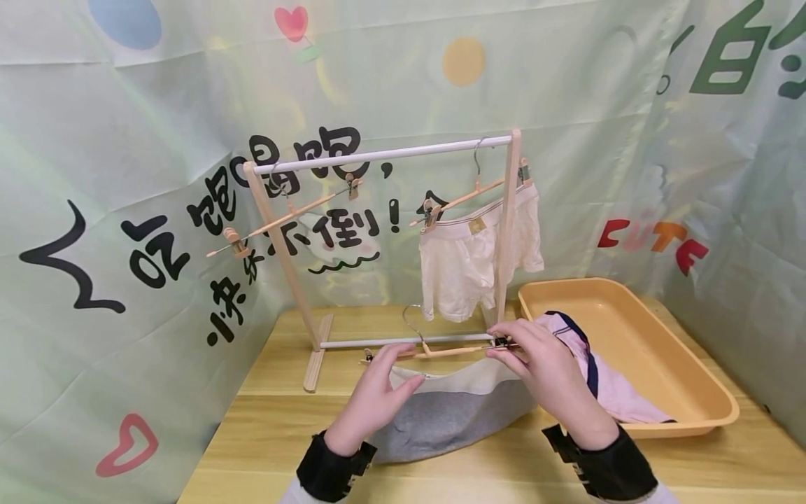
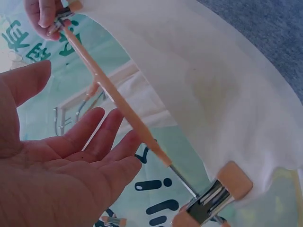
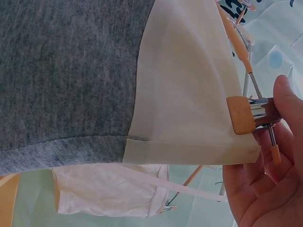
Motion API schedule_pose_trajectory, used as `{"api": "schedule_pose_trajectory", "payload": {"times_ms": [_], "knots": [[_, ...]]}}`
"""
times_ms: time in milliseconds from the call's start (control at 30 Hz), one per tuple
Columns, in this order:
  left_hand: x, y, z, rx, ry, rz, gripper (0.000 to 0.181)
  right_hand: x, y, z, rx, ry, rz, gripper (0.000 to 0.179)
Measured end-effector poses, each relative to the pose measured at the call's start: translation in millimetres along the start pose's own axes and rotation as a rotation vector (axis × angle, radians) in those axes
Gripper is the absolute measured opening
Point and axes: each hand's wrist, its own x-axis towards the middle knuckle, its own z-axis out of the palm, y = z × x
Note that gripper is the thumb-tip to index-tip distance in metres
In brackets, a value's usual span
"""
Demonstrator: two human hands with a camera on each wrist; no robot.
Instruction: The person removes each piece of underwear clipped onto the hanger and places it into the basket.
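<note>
A grey garment with a cream band (image 1: 450,423) hangs from a wooden clip hanger (image 1: 456,351), low in front of the rack. My right hand (image 1: 550,374) pinches the clip at the hanger's right end. In the right wrist view, the thumb lies on that metal clip (image 3: 258,112), whose wooden pad bites the cream cloth's corner. My left hand (image 1: 380,399) is at the hanger's left half. Seen from the left wrist, its fingers (image 2: 113,127) are spread, loosely bent against the wooden bar, with the thumb apart. The left clip (image 2: 234,182) also grips the cream band.
Behind the hands stands a small drying rack (image 1: 390,152) with white rails. On it hang a bare clip hanger (image 1: 302,210) at left and white shorts (image 1: 462,262) at right. A yellow tray (image 1: 667,364) on the right holds a pink garment with navy trim (image 1: 620,392).
</note>
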Motion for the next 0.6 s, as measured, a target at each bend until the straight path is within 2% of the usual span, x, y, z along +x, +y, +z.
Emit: {"api": "schedule_pose_trajectory", "payload": {"times_ms": [67, 233, 600], "knots": [[4.1, -0.9, 0.9, -0.01, -0.007, -0.019, 0.054, -0.2, -0.7, 0.1, 0.0, 0.0, -0.003, 0.03], [14.4, -2.4, 4.9, -0.061, 0.005, -0.018, 0.051, -0.3, -1.8, 0.3, -0.004, 0.001, -0.013, 0.031], [25.2, 0.1, 17.3, -0.135, 0.049, -0.009, 0.016, 1.1, -5.3, 0.8, 0.001, -0.019, -0.003, 0.031]]}}
